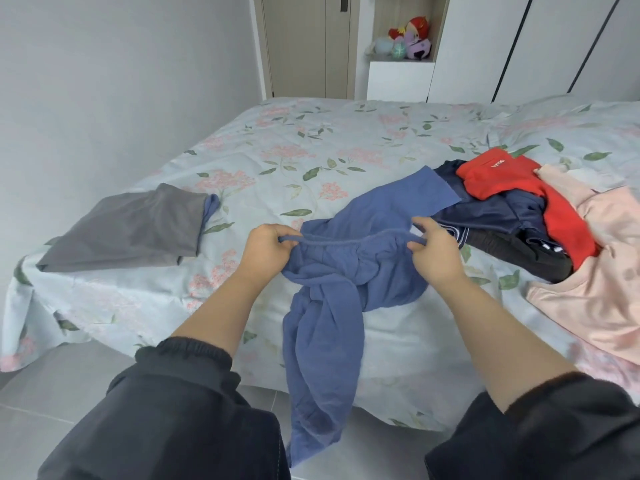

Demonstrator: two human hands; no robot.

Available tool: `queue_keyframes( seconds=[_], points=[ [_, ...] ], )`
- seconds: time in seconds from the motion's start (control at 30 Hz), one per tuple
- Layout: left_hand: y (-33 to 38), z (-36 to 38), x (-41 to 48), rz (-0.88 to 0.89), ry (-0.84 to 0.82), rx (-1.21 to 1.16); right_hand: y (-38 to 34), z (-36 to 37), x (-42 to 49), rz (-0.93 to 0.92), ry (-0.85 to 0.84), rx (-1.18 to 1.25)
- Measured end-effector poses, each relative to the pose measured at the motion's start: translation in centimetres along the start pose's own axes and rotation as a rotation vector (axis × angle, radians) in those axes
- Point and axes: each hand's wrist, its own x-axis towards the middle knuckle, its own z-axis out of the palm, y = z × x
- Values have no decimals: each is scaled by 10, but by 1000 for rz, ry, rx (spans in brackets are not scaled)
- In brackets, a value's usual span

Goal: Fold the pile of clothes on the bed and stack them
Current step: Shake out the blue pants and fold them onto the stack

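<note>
Observed blue trousers [346, 271] pinched at waistband in left hand [266, 247] and right hand [433, 251], draped over near edge of bed [311, 140].

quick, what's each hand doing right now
Left hand: pinching the waistband of the blue pants.
Right hand: pinching the same waistband at its other end.

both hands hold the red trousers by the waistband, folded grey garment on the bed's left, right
Not quite: the head view shows the trousers are blue. The left hand and right hand do hold their waistband; the folded grey garment lies left.
</note>
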Motion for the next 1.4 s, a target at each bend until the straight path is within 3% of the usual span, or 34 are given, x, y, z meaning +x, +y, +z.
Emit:
queue_keyframes(
  seconds=[0.07,0.13,0.23,0.3,0.47,0.7,0.9,1.03,1.17,1.23,1.33,1.4],
  points=[
    [20,-17,19,-146,-33,-232,-23,-10,12,53,-18,-16],
    [43,-44,39,-283,-148,-637,-54,-35,30,110,-38,73],
    [85,-89,66,-217,-218,-912,-115,-80,46,224,-187,609],
    [125,-118,80,-139,-159,-947,-161,-112,51,181,-202,801],
    [247,-189,110,26,75,-1000,-270,-204,53,-56,-61,962],
    [367,-278,112,214,456,-772,-365,-315,26,-274,248,958],
    [431,-326,89,395,557,-780,-432,-365,-24,-410,215,1145],
    [457,-342,71,450,418,-943,-463,-380,-50,-499,69,1268],
    [471,-354,60,451,68,-1053,-472,-394,-66,-627,-34,1206],
    [468,-356,63,448,31,-1017,-471,-400,-59,-634,81,1037],
    [443,-352,74,437,345,-586,-450,-393,-26,-608,463,518],
    [415,-346,87,407,582,-259,-424,-379,-1,-517,561,394]
  ],
)
